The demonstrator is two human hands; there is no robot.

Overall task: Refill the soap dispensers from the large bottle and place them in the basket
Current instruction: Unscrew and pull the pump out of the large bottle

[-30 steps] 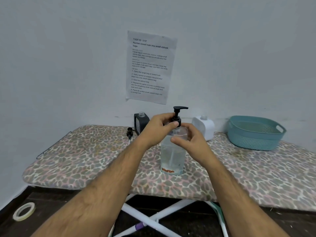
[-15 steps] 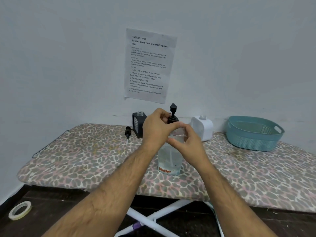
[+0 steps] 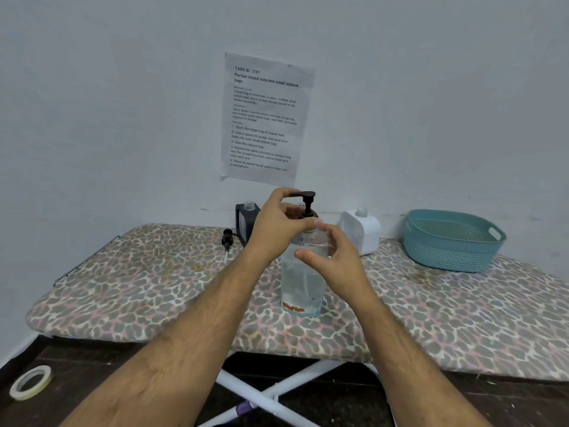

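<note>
Nearest me, a roll of tape point(image 3: 30, 382) lies on the dark floor, left of and below the ironing board point(image 3: 138, 291). I use the large clear bottle point(image 3: 303, 282) as the landmark; it stands upright on the board's leopard-print cover, near the front edge. My right hand point(image 3: 331, 260) wraps the bottle's shoulder from the right, fingers curled round the clear wall, thumb pointing left across the front. My left hand point(image 3: 278, 224) sits on the bottle's top, fingers curled around the black pump point(image 3: 308, 204); the spout points left, under my fingertips. Behind and left of the bottle, a loose black pump head point(image 3: 227, 238) lies on the cover. Just behind the bottle's left side stands a black dispenser point(image 3: 243, 218), its neck uncapped. Behind and right of the bottle stands a white dispenser point(image 3: 361, 231), also uncapped. Further right sits a teal basket point(image 3: 452, 241). On the wall above the bottle hangs a printed sheet point(image 3: 264, 118).
</note>
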